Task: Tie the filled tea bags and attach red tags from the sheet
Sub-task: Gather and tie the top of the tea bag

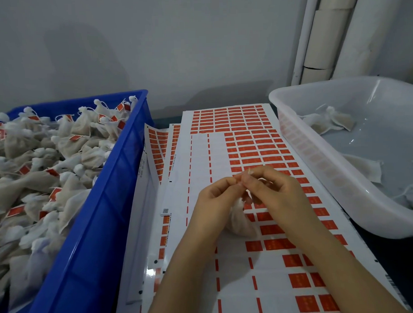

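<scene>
A filled white tea bag (240, 222) hangs between my two hands over the sheet of red tags (254, 145). My left hand (214, 198) and my right hand (272, 191) meet above the bag, fingertips pinched together at its string or a small red tag; the pinched piece is mostly hidden. The sheet lies flat on the table, with red tags on its right half and far end, and peeled white rows on its left half.
A blue crate (95, 207) at the left is heaped with tied, tagged tea bags. A white plastic tub (322, 161) at the right holds a few untied bags. More tag sheets (158, 144) lie under the top one. A grey wall stands behind.
</scene>
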The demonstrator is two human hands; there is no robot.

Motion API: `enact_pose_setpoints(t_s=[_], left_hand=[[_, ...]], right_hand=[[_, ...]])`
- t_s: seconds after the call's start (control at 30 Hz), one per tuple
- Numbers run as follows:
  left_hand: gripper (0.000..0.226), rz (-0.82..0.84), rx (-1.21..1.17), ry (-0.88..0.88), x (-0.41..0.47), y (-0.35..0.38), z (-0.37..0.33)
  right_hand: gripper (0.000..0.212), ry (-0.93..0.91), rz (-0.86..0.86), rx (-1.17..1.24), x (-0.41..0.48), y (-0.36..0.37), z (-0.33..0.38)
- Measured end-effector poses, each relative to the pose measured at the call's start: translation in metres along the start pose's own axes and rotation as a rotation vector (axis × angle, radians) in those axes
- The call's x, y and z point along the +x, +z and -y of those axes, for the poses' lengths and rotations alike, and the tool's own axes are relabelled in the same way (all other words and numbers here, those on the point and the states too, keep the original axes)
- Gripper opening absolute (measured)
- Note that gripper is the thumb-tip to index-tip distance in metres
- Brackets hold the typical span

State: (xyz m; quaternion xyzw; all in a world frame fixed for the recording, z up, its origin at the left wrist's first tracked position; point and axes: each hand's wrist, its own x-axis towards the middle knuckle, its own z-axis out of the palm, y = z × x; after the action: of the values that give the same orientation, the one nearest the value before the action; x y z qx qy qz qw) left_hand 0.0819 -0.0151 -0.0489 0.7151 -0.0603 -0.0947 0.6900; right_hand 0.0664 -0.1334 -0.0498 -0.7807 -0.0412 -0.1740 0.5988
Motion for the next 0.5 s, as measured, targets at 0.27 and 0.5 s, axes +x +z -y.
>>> enact_pose_setpoints(t_s=[0.27,0.5], left_hand=[[0.054,-0.015,0.028,-0.104,0.0007,0.0043,-0.0040],[0.055,-0.034,0.056,-0.053,0.0033,0.0061,-0.0005]], right_hand=[[0.020,0.202,-0.015,0.228,0.0002,-0.0048,-0.0009],[0.024,0.320,0.040,0.568,0.0015,-0.0077,0.0023]])
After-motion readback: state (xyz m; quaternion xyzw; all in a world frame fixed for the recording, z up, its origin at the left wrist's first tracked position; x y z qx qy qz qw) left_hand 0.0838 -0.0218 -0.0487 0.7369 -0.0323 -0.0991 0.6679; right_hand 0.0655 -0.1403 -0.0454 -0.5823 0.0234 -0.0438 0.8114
